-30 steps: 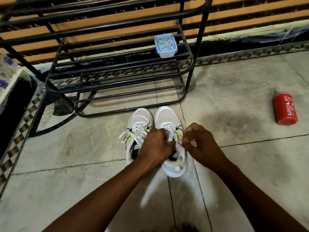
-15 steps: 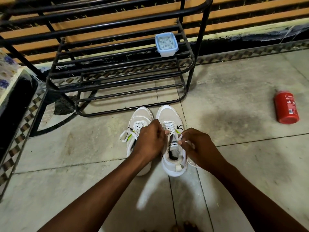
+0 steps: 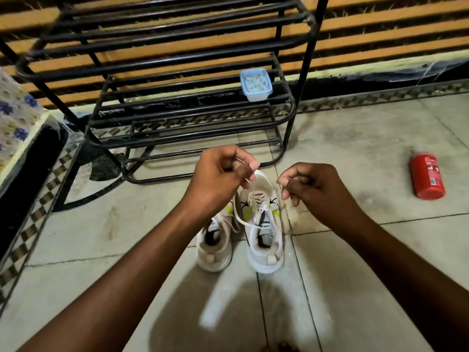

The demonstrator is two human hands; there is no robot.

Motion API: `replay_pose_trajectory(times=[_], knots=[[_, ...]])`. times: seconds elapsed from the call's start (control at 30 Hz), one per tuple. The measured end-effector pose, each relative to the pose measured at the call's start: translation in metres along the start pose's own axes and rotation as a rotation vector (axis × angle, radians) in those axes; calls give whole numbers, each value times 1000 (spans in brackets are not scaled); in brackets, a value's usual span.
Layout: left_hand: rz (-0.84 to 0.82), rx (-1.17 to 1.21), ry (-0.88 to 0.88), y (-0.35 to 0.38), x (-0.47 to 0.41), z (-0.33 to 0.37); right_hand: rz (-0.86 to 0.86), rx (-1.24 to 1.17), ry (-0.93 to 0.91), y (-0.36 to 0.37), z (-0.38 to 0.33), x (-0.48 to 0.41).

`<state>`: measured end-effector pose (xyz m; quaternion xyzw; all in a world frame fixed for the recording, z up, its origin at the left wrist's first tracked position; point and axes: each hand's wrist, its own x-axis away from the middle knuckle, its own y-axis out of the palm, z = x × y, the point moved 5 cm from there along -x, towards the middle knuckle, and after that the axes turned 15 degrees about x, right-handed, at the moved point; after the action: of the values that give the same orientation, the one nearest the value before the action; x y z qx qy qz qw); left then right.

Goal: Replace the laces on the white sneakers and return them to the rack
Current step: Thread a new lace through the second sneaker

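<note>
Two hands that were down at the eyelets half a second ago are now lifted above the shoes and spread apart. The left hand [image 3: 218, 174] pinches one end of the flat white lace [image 3: 243, 222] in curled fingers, and the right hand [image 3: 312, 186] pinches the other end, both strands drawn up from the right white mesh sneaker [image 3: 265, 260]. It stands beside the left white mesh sneaker [image 3: 214, 255], two in all, on the grey tiled floor [image 3: 368, 148] just before the one black metal-tube rack [image 3: 193, 133], toes toward it. One small pale-blue plastic tub [image 3: 256, 85] sits on a rack shelf near its right end, holding white pieces too small to identify. One red cylindrical bottle [image 3: 427, 177] lies on the floor well off to the right.
</note>
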<state>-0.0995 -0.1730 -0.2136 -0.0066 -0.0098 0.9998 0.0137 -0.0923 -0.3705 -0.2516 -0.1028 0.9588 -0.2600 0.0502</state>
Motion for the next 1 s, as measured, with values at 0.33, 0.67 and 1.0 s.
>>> replay_pose_trajectory(times=[0.33, 0.67, 1.0], knots=[[-127, 189, -193, 0, 11, 60, -8, -329, 161, -44, -64, 1], [-25, -160, -25, -3, 1, 92, 13, -248, 128, -49, -121, 9], [291, 218, 163, -6, 16, 96, 384, 116, -127, -58, -147, -2]])
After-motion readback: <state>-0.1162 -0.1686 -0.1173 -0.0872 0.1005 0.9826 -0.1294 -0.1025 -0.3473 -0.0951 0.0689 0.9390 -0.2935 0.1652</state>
